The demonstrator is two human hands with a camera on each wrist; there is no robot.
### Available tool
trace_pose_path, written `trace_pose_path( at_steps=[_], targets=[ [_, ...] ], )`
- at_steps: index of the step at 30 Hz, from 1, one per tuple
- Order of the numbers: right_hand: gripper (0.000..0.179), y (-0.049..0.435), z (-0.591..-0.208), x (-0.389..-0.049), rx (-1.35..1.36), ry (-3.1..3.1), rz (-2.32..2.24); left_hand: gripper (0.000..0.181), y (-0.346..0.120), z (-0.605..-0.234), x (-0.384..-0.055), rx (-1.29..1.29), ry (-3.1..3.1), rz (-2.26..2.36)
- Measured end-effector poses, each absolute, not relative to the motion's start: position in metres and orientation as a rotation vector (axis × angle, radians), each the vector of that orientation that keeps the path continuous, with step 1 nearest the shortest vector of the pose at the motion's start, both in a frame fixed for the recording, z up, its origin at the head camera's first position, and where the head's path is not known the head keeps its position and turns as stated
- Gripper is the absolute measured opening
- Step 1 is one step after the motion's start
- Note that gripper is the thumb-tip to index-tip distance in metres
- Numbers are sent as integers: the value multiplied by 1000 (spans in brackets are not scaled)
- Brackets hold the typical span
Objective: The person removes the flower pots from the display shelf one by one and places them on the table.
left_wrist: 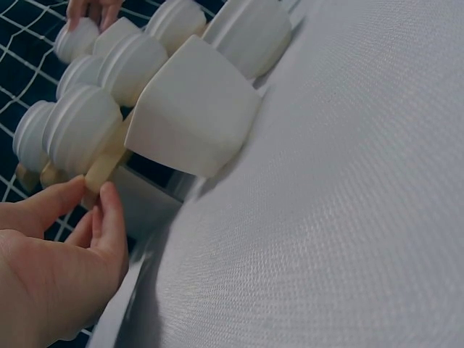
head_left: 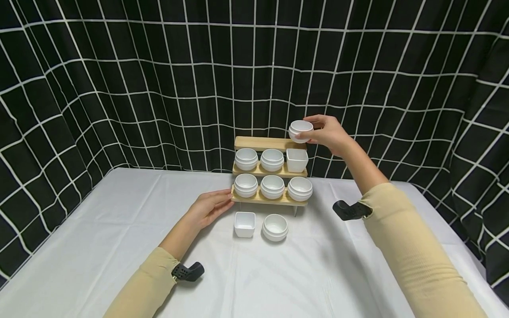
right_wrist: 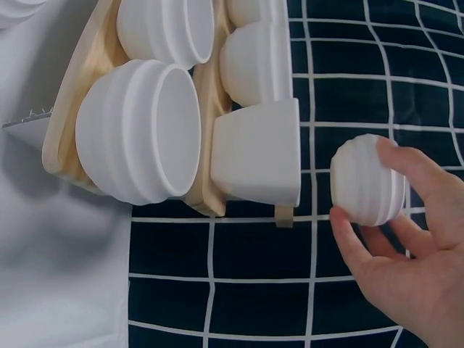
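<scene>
My right hand point(head_left: 327, 134) grips a small round white bowl point(head_left: 300, 129) between thumb and fingers. The bowl is upright in the head view, over the right end of the top wooden board point(head_left: 260, 142) of a tiered display stand. In the right wrist view, dark curtain shows between this bowl point(right_wrist: 362, 180) and a square white bowl point(right_wrist: 257, 151) on the middle tier. My left hand point(head_left: 210, 207) is at the left end of the lowest board point(head_left: 274, 201). Seen from the left wrist, thumb and fingertips pinch that board's end point(left_wrist: 105, 165).
Round white bowls point(head_left: 246, 185) fill the lowest tier; two more stand beside the square bowl point(head_left: 297, 160) on the middle one. In front, on the white tablecloth point(head_left: 310, 274), are a square bowl point(head_left: 244, 224) and a round bowl point(head_left: 275, 227). A black gridded curtain point(head_left: 179, 79) hangs behind.
</scene>
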State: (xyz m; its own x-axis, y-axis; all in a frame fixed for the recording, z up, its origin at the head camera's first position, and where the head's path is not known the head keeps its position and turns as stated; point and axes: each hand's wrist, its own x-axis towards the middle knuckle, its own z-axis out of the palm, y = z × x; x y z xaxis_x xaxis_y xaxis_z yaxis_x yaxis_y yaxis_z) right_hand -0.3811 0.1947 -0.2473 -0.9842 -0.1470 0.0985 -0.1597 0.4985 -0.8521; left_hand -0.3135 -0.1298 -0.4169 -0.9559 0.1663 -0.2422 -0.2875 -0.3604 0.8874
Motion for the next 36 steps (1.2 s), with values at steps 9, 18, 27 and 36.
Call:
trace_pose_path(
  at_steps=[9, 18, 27, 36],
  targets=[
    [71, 199, -246, -377, 299, -2725, 1526, 47, -130, -417, -314, -159, 1587, 2380],
    [70, 204, -248, -371, 293, -2726, 1516, 46, -129, -418, -315, -162, 1584, 2389],
    [72, 211, -251, -367, 296, -2701, 1565, 46, -130, -418, -315, -167, 1587, 2388],
    [71, 216, -256, -358, 353, -2697, 1529, 47, -130, -418, -315, -156, 1580, 2394]
  ],
)
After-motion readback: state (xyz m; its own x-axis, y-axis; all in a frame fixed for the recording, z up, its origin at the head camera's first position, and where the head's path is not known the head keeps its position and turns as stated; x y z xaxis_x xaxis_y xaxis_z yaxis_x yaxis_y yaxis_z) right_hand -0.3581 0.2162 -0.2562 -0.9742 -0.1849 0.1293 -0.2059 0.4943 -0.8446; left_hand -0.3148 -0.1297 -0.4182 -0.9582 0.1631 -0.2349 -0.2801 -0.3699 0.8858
